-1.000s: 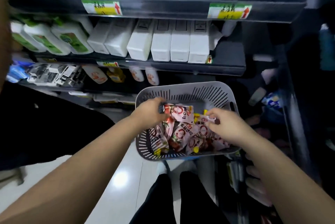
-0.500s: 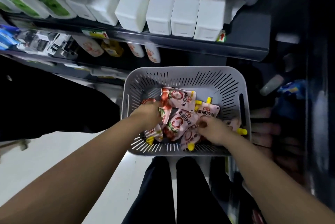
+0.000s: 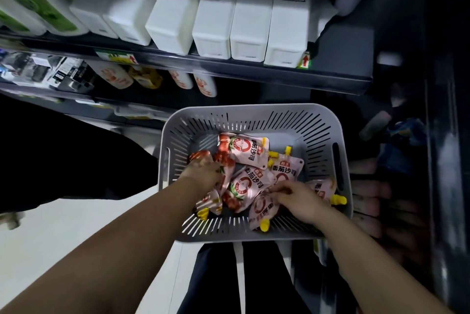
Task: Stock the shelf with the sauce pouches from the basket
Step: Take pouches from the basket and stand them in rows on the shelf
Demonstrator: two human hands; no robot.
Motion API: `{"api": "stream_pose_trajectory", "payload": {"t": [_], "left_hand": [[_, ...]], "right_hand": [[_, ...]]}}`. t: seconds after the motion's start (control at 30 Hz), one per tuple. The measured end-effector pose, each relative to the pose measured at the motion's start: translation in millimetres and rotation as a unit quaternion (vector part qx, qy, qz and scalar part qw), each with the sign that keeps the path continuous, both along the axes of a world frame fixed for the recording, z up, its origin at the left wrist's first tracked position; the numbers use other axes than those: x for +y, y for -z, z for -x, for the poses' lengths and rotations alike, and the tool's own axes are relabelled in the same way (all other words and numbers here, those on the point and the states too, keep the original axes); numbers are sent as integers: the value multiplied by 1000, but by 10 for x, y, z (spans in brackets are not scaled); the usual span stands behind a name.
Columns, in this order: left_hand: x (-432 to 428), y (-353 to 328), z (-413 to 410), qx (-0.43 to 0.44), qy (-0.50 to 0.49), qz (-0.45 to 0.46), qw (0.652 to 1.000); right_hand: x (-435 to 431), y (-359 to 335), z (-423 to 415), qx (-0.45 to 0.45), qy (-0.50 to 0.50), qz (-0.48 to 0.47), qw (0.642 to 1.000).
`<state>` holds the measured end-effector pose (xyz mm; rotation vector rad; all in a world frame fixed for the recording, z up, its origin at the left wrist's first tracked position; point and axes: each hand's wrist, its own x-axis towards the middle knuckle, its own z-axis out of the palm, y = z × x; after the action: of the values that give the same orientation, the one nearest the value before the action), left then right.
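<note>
A grey slotted basket [image 3: 256, 116] sits in front of my legs and holds several pink and red sauce pouches [image 3: 248, 152] with yellow spouts. Both hands are down inside it. My left hand [image 3: 202, 172] lies on the pouches at the basket's left side, its fingers curled down into the pile around a red-ended pouch [image 3: 199, 154]. My right hand [image 3: 300, 199] is at the lower right, its fingers pinching the top of a pouch [image 3: 262, 208] that lies with its spout toward me. The dark shelf [image 3: 340, 77] runs above the basket.
White cartons [image 3: 250, 21] and green-labelled bottles [image 3: 33, 6] fill the upper shelf. Bottles and pouches [image 3: 203, 83] hang in the row below. A person in dark clothes [image 3: 63, 156] stands close at the left. Dim stocked racks [image 3: 396, 135] sit at the right.
The view has tipped down and closer to the basket. Both hands went from the top of the pile deeper into it; the right hand moved toward the near right corner.
</note>
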<state>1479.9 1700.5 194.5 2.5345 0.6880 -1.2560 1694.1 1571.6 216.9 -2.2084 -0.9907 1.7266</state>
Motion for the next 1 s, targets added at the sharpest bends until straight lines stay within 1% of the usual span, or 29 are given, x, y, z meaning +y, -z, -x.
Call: {"api": "stream_pose_trajectory", "payload": {"t": [0.1, 0.13, 0.2, 0.3, 0.37, 0.4, 0.43, 0.47, 0.5, 0.53, 0.57, 0.6, 0.67, 0.7, 0.73, 0.77, 0.83, 0.87, 0.93, 1.0], "left_hand": [[-30, 28, 14, -39, -15, -19, 999], [-16, 26, 27, -52, 16, -24, 998], [52, 8, 55, -102, 37, -36, 993], [212, -94, 49, -203, -27, -27, 978], [310, -204, 27, -272, -110, -2, 956], [342, -271, 6, -295, -180, 26, 938], [351, -325, -13, -314, -267, 62, 909], [340, -387, -38, -341, -360, 107, 862], [306, -465, -72, -366, -445, 154, 803], [262, -549, -118, -394, -506, 198, 741], [215, -625, -167, -419, -545, 230, 689], [164, -668, -220, -436, -575, 246, 647], [92, -770, -347, -457, -630, 231, 584], [79, -828, -410, -466, -655, 215, 554], [72, -885, -466, -471, -676, 207, 527], [63, -936, -511, -469, -689, 205, 514], [46, -1078, -566, -462, -691, 216, 512], [36, -1152, -580, -464, -687, 228, 510], [9, -1307, -593, -474, -679, 253, 501], [-19, -1443, -556, -475, -674, 287, 488]], "right_hand": [[2, 8, -36, 11, 24, -10, 1000], [2, 3, -39, 17, 36, -15, 999], [-7, -9, -44, 20, 57, -20, 998], [20, -27, -18, 23, 92, -29, 995], [72, -68, 23, 29, 120, -49, 991], [105, -111, 48, 43, 127, -62, 989], [136, -156, 75, 68, 123, -73, 987], [168, -215, 98, 99, 106, -78, 986], [193, -272, 123, 128, 82, -73, 986], [218, -334, 148, 153, 66, -69, 984], [249, -385, 175, 175, 69, -70, 980], [270, -415, 198, 196, 90, -82, 973], [314, -471, 190, 253, 155, -137, 945], [348, -504, 183, 268, 176, -164, 933], [380, -558, 197, 262, 181, -187, 929], [396, -610, 232, 233, 183, -206, 932], [447, -743, 286, 135, 215, -253, 934], [470, -823, 291, 103, 250, -267, 925], [511, -984, 278, 114, 289, -285, 907], [544, -1207, 276, 148, 300, -297, 894]]}}
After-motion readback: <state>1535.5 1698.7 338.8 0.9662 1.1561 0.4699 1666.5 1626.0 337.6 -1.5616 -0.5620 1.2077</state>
